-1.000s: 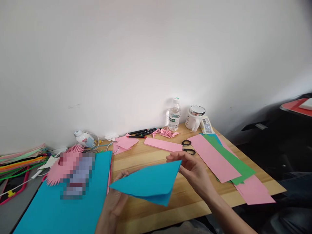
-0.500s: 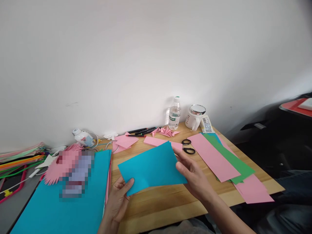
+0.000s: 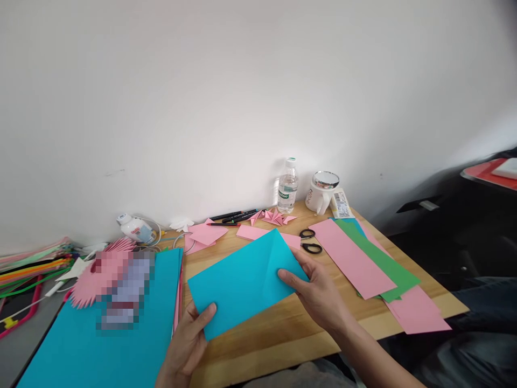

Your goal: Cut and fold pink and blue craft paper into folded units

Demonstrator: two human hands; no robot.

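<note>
A rectangular sheet of blue paper (image 3: 242,285) is held up, slightly tilted, over the wooden table (image 3: 258,353). My left hand (image 3: 191,331) pinches its lower left corner, thumb on top and fingers underneath. At the right edge my right hand (image 3: 317,288) grips it, the thumb pressed on the face and the fingers behind. A faint bend runs down the paper near the right thumb. Just beyond the sheet lie a pink paper strip (image 3: 252,233) and black-handled scissors (image 3: 310,248), whose blades are mostly hidden.
Pink strips (image 3: 355,258) and green paper (image 3: 404,280) overlap at the right. A water bottle (image 3: 287,186) and white mug (image 3: 320,199) stand by the wall, near pens (image 3: 234,216) and folded pink pieces (image 3: 274,217). Large blue sheets (image 3: 81,355) lie left, under a pink pleated fan (image 3: 86,283).
My right hand has moved from touching the paper's right edge to gripping it, thumb now on the face. The sheet has tilted, its left end a little lower.
</note>
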